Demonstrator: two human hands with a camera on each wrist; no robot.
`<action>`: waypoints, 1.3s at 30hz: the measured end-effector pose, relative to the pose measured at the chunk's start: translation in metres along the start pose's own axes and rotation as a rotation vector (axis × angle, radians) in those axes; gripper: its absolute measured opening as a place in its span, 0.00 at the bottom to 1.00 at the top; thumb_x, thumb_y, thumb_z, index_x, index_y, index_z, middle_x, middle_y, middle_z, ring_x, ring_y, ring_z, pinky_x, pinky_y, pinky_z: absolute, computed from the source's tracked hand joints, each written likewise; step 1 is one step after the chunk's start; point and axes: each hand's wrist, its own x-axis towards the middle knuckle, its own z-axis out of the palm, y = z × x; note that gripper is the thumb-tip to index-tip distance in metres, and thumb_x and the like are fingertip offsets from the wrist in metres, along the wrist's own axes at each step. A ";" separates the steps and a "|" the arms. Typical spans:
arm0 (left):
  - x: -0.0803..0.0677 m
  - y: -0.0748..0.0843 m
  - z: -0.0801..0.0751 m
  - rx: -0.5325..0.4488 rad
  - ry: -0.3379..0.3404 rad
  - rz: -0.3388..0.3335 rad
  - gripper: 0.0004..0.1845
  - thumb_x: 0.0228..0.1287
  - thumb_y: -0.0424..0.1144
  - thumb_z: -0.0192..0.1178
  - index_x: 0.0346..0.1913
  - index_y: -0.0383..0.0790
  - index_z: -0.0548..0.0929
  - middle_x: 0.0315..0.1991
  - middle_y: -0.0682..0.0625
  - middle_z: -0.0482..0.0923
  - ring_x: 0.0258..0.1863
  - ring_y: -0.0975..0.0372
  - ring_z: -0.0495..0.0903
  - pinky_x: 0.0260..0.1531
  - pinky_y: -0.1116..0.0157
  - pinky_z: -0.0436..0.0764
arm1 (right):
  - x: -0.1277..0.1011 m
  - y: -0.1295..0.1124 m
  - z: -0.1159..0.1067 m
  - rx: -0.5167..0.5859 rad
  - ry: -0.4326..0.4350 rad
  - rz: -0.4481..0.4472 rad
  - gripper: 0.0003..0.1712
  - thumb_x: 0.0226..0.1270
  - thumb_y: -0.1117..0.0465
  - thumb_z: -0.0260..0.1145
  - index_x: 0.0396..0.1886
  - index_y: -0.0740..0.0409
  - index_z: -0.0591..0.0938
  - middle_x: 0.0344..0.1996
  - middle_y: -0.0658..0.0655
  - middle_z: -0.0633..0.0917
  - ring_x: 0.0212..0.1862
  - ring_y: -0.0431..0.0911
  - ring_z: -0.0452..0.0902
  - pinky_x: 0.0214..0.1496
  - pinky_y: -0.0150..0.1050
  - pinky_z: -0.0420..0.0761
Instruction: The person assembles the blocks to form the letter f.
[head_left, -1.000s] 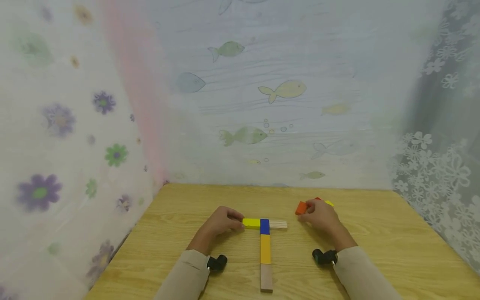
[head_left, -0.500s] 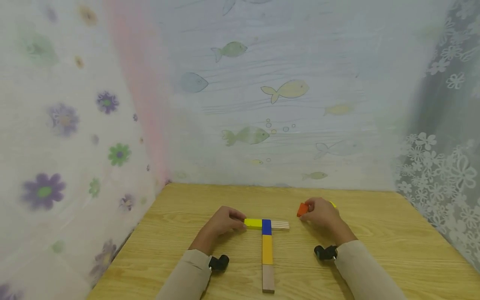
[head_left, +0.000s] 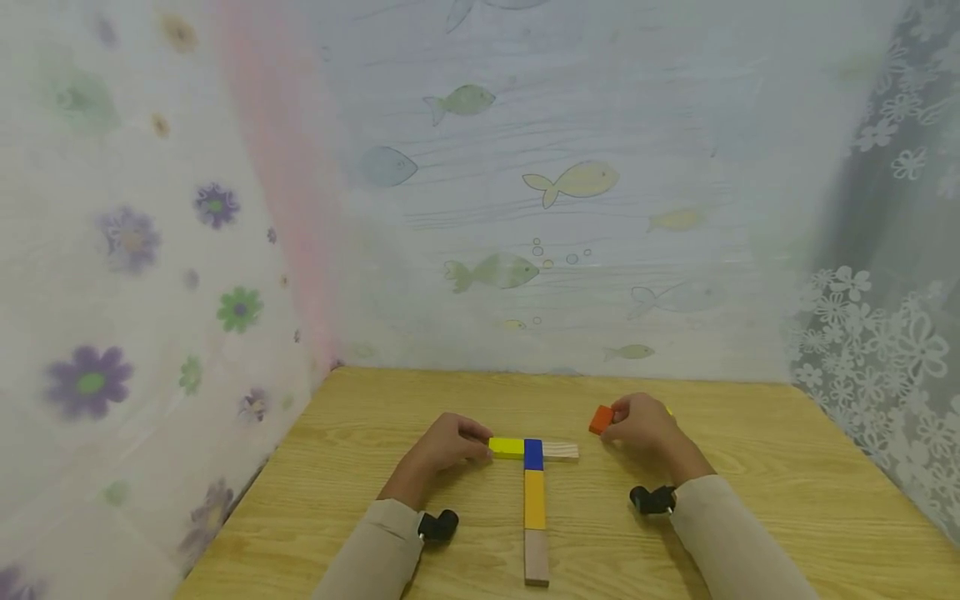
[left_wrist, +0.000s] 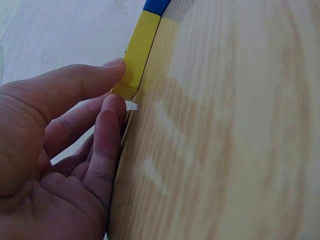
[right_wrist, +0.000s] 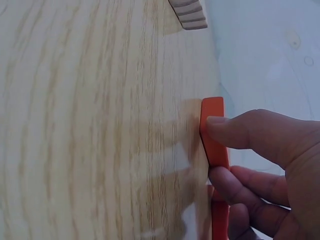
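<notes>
In the head view my left hand (head_left: pixel 447 443) pinches the left end of a yellow block (head_left: pixel 507 448); the left wrist view shows the thumb (left_wrist: pixel 117 70) on its side. The yellow block meets a blue block (head_left: pixel 533 455), with a pale wooden block (head_left: pixel 561 452) on the blue one's right. Below the blue block an orange-yellow block (head_left: pixel 534 500) and a brown wooden block (head_left: pixel 536 557) form a straight stem. My right hand (head_left: pixel 641 429) pinches an orange block (head_left: pixel 601 420) between thumb and fingers, close to the tabletop. A red block (right_wrist: pixel 219 220) lies behind those fingers.
The wooden table (head_left: pixel 360 550) carries all the blocks. Another yellow block (head_left: pixel 670 410) peeks out behind the right hand. A sheet printed with fish (head_left: pixel 525 333) hangs along the table's back edge, and a flowered sheet (head_left: pixel 150 333) lines the left side.
My right hand has shifted the orange block slightly left and turned it a little. The red block behind is now hidden in the head view. The left hand stays on the yellow block.
</notes>
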 end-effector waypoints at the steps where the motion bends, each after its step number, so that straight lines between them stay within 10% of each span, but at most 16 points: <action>1: 0.000 -0.001 0.000 0.000 -0.003 0.001 0.18 0.61 0.39 0.75 0.53 0.40 0.89 0.44 0.49 0.88 0.41 0.61 0.85 0.46 0.58 0.85 | 0.000 0.001 0.001 0.005 0.001 0.000 0.38 0.54 0.54 0.80 0.62 0.69 0.82 0.44 0.56 0.88 0.46 0.50 0.82 0.53 0.50 0.82; 39: -0.003 0.007 -0.001 -0.009 0.004 -0.023 0.18 0.61 0.40 0.75 0.53 0.39 0.89 0.46 0.49 0.88 0.44 0.60 0.84 0.49 0.58 0.84 | 0.014 -0.050 0.013 0.042 -0.046 -0.159 0.35 0.56 0.53 0.81 0.62 0.60 0.83 0.46 0.54 0.89 0.53 0.54 0.79 0.57 0.52 0.82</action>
